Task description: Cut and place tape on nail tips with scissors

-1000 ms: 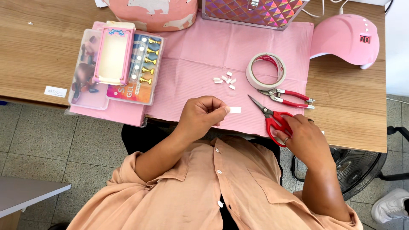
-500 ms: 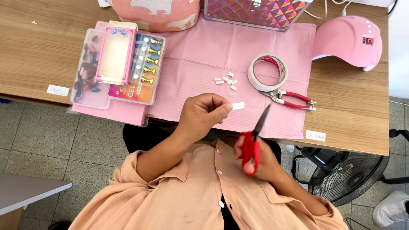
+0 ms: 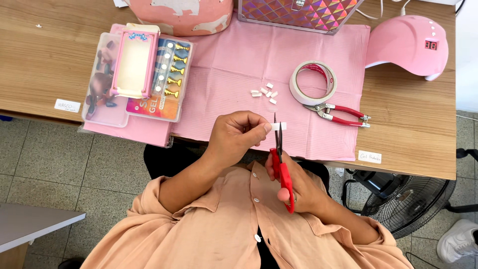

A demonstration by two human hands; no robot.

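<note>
The left hand (image 3: 239, 134) pinches a tape strip (image 3: 279, 126) just past its fingertips; the right hand (image 3: 294, 184) grips red scissors (image 3: 280, 164), blades closing on it. Blades so near the fingertips could nick them, or the strip could twist.

Mat (image 3: 239, 55) lies mid-table (image 3: 40, 60), reaching the near edge. On mat: tape bits (image 3: 265, 93) at centre, tape roll (image 3: 312, 82) just right of them, pliers (image 3: 338, 113) in front of roll, nr mat's right edge. Box stack (image 3: 134, 74) sits on mat's left edge. Pouch (image 3: 181, 15) and case (image 3: 303, 12) at far edge, behind mat. Lamp (image 3: 408, 45) at far right corner, off mat. Over mat's near edge: left hand (image 3: 238, 137) w/ tape strip (image 3: 277, 126), right hand (image 3: 298, 187) nearer the body w/ scissors (image 3: 281, 164), blades around the strip. Fan (image 3: 413, 201) on floor, below table's right end.
</note>
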